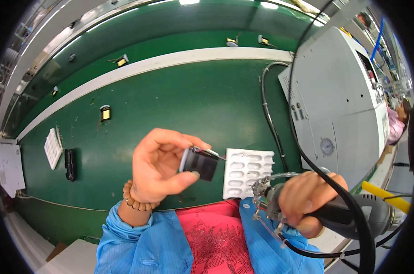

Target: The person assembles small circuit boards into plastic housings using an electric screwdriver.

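Note:
My left hand (pixel 159 166) pinches a small black boxy part (pixel 202 163) between thumb and fingers, with thin wires at its upper edge. A beaded bracelet (pixel 136 197) circles that wrist. At the lower right my right hand (pixel 310 201) is wrapped around a grey and black handheld tool (pixel 342 212) with a metal head and thin clear tubes. The tool's head is beside a white tray (pixel 227 182) with rows of oval hollows. The tray lies on the green table (pixel 184 109), to the right of the black part and apart from it.
A large grey machine (pixel 330 105) with a round gauge stands at the right. Black hoses (pixel 267 112) run near it. A small yellow-and-black part (pixel 105 113), another white tray (pixel 54 148) and a black object (pixel 70 164) lie left. Behind a white rail (pixel 170 59) sit several similar parts.

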A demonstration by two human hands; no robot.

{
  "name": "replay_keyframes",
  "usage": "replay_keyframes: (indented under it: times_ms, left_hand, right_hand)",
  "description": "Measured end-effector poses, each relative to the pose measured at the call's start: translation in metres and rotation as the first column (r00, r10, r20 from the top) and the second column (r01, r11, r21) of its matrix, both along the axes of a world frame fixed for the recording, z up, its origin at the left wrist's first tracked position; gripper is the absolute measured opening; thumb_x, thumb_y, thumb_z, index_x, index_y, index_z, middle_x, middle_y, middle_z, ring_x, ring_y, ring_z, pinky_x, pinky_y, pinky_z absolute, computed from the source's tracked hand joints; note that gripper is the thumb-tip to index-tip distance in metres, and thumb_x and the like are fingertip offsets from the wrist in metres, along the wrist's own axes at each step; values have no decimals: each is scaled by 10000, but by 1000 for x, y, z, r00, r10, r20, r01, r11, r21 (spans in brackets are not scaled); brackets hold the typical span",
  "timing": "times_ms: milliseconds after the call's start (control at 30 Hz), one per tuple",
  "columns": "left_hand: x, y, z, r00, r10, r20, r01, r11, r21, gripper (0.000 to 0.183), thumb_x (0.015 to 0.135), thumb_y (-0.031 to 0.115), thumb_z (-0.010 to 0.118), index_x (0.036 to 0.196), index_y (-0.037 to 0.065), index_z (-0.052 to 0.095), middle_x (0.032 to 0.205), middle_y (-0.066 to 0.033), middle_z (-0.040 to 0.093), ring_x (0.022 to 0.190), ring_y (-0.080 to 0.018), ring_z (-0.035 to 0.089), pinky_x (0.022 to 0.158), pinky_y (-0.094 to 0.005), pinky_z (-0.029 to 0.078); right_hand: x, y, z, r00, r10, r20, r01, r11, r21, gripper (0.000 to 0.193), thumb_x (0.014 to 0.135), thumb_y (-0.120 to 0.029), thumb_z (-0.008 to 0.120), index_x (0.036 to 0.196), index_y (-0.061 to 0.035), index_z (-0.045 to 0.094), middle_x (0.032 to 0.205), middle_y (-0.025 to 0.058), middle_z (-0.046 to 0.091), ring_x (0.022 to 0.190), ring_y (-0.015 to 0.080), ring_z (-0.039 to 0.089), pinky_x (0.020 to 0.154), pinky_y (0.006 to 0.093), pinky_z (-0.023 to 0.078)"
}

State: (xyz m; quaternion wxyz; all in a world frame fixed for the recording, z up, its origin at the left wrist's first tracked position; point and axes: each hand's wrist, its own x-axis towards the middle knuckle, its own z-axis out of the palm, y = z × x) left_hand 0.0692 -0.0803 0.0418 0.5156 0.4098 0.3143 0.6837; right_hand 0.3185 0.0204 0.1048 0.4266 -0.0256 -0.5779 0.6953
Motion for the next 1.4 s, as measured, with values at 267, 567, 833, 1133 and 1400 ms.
replay_keyframes:
  times_ms: [267,567,833,1133,1400]
  left_hand:
    - [57,-4,3,925,-211,317,183,976,114,496,742,-177,663,1171,-14,475,1219,-305,553,1200,-330,542,1032,-479,421]
    - [62,-2,4,853,-281,439,277,958,74,531,764,-191,627,1207,38,447,1243,-301,531,1192,-319,549,995,-444,474]
    - [56,-1,4,882,-299,364,281,954,102,516,794,-182,616,1243,-16,423,1322,-364,454,1229,-361,521,1004,-459,473]
    - [45,7,13,973,-208,96,203,977,64,485,780,-154,670,1218,-62,483,1271,-304,514,1207,-359,541,1040,-448,446]
    - [48,9,15,979,-204,28,201,977,76,490,767,-149,687,1213,-59,504,1261,-292,528,1185,-337,562,1028,-426,459]
  right_hand:
    - [-10,-14,5,874,-330,357,268,940,213,372,568,-27,884,852,-62,645,837,89,686,597,134,615,563,256,488]
    - [-3,-8,-7,839,-429,334,276,865,418,309,747,-100,785,981,14,618,763,87,632,604,110,535,561,213,432]
    - [-3,-7,1,848,-288,445,123,924,363,235,730,-26,783,921,23,656,805,104,669,705,200,661,618,266,535]
    - [-5,1,-6,877,-378,298,233,875,425,179,725,37,746,876,33,650,753,116,644,636,173,617,567,250,506]
    - [-5,4,-7,864,-421,275,260,843,470,182,702,44,745,857,26,650,735,105,639,629,173,611,548,246,486]
